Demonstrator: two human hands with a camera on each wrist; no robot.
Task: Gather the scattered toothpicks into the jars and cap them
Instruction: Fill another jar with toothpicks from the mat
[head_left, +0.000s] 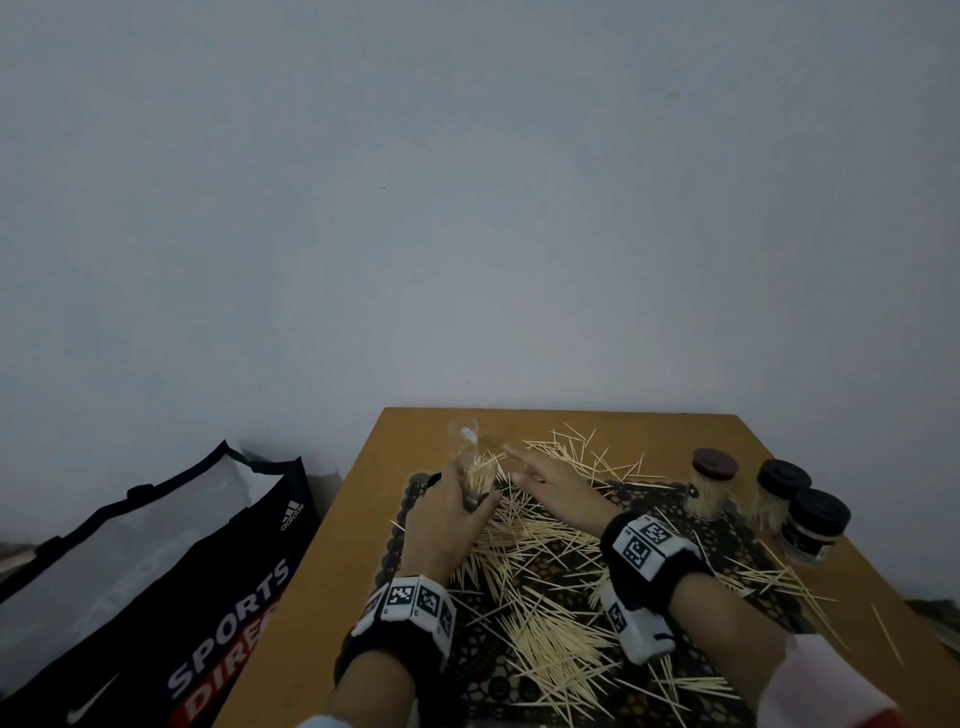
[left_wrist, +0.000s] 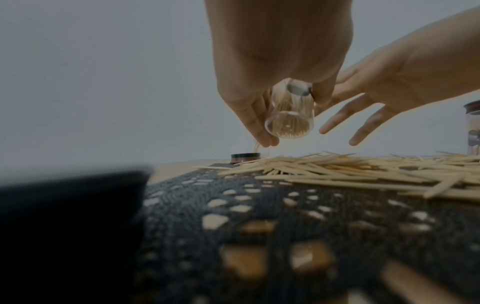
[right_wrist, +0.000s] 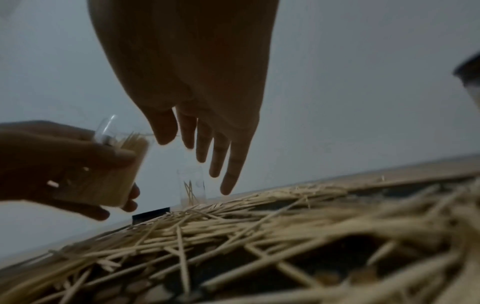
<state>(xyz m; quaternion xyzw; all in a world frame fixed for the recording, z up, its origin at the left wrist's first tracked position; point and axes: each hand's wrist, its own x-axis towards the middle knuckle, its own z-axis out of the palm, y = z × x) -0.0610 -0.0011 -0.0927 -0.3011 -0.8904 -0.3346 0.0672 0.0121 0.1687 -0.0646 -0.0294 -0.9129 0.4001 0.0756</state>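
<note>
My left hand (head_left: 451, 512) grips a clear uncapped jar (head_left: 475, 480) partly filled with toothpicks, tilted above the black lace mat (head_left: 727, 535). In the left wrist view the jar (left_wrist: 288, 121) sits between thumb and fingers. My right hand (head_left: 543, 473) hovers just right of it, fingers straight and spread, holding nothing. Loose toothpicks (head_left: 540, 597) cover the mat and table. A second clear jar (right_wrist: 192, 188) with a few toothpicks stands upright beyond the fingers (right_wrist: 228, 174). A dark cap (left_wrist: 245, 161) lies on the table behind the pile.
Three capped, filled jars (head_left: 714, 483) (head_left: 779, 491) (head_left: 815, 525) stand at the right side of the wooden table (head_left: 332, 587). A black sports bag (head_left: 156, 597) sits on the floor left of the table. A plain wall rises behind.
</note>
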